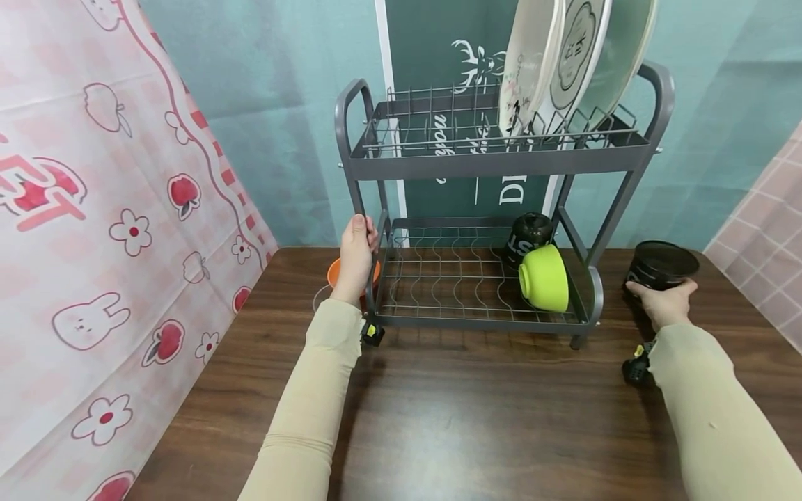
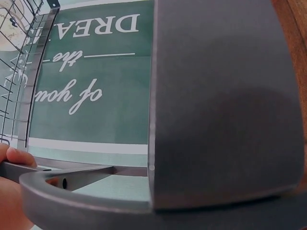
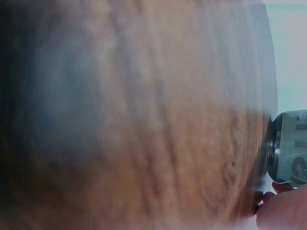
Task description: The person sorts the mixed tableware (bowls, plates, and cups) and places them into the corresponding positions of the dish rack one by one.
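Observation:
A two-tier grey metal dish rack (image 1: pixel 501 165) stands at the back of the table. My left hand (image 1: pixel 356 261) grips its left front post just above the lower tier; fingers curled on the grey metal also show at the lower left of the left wrist view. Over at the far right, my right hand (image 1: pixel 667 303) holds a black bowl (image 1: pixel 663 261) low on its near side, fingers and thumb spread around it. The bowl is upright at the table surface. Its pale lettering (image 3: pixel 295 165) appears at the right edge of the right wrist view.
Several plates (image 1: pixel 573 56) stand upright on the upper tier's right side. Below, a green bowl (image 1: pixel 544 278) lies tipped beside an upside-down black cup (image 1: pixel 528 235). An orange cup (image 1: pixel 335 271) is partly hidden behind my left hand. A patterned cloth (image 1: pixel 125 299) hangs at left.

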Tool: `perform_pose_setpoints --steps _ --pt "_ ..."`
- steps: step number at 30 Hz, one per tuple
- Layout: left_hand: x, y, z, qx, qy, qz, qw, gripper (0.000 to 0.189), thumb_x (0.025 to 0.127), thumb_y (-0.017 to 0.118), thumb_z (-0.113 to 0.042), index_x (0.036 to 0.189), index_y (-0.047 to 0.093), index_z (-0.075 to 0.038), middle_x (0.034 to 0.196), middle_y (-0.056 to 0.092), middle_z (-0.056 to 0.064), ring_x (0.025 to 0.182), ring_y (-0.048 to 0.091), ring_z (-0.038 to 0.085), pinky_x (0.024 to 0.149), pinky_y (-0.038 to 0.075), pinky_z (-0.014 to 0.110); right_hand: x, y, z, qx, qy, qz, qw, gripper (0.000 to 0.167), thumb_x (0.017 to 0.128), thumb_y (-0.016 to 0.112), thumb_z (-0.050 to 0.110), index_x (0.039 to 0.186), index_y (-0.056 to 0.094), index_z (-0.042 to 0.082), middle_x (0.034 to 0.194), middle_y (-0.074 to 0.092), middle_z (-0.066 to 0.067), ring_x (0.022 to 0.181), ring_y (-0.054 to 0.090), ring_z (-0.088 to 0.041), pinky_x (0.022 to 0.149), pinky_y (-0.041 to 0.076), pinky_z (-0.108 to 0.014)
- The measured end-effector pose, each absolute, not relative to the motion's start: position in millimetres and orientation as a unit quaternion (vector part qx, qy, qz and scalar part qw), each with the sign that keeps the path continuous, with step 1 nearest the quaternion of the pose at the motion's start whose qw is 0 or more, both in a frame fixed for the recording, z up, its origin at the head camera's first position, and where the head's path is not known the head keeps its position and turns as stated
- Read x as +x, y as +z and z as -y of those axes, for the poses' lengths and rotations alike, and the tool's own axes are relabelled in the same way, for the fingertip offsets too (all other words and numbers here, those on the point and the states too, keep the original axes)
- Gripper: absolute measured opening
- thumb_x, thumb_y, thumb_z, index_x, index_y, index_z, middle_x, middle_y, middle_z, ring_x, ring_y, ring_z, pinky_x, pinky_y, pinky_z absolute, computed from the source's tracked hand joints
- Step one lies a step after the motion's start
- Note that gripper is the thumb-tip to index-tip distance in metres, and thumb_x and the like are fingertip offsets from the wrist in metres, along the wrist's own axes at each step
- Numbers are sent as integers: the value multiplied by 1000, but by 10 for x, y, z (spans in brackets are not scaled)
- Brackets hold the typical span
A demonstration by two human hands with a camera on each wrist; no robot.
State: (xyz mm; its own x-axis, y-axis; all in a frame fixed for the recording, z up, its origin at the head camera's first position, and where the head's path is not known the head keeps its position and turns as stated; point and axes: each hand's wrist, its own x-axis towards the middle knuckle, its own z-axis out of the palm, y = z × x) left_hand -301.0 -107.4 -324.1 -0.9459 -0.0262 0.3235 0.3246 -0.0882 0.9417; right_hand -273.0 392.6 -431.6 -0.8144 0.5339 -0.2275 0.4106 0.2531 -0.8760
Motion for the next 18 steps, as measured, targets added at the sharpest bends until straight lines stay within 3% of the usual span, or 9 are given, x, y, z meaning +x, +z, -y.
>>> perform_pose_setpoints --steps 18 --pt "-3014 -3242 1062 -110 -731 662 123 36 100 21 -34 80 39 -12 65 34 0 56 32 13 60 32 24 -2646 -4286 -4011 -274 539 791 87 98 85 59 41 140 -18 15 151 -9 -21 140 10 -32 114 19 -41"
